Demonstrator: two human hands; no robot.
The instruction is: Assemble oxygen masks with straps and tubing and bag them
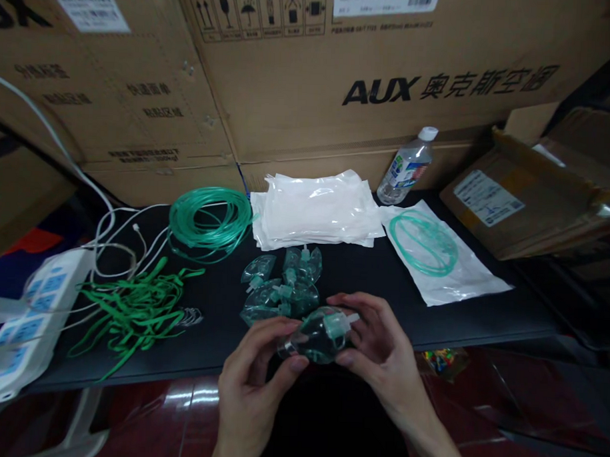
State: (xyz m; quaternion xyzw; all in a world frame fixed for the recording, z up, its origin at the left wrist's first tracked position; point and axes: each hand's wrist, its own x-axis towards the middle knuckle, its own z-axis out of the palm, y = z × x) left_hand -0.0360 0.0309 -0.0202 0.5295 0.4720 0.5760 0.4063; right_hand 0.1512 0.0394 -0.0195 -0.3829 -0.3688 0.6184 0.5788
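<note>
Now a green mask (316, 339) is held between left hand (254, 367) and right hand (387, 351); just beyond them, more masks (304, 296) are clustered.

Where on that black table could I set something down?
Bare tabletop shows between the loose masks and bagged tubing, and between those masks and the green straps. It's crowded at left, around the straps and power strip, and behind the masks, where white pouches lie.

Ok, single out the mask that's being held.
The mask between the left hand and right hand; the other masks lie clustered on the black table.
</note>
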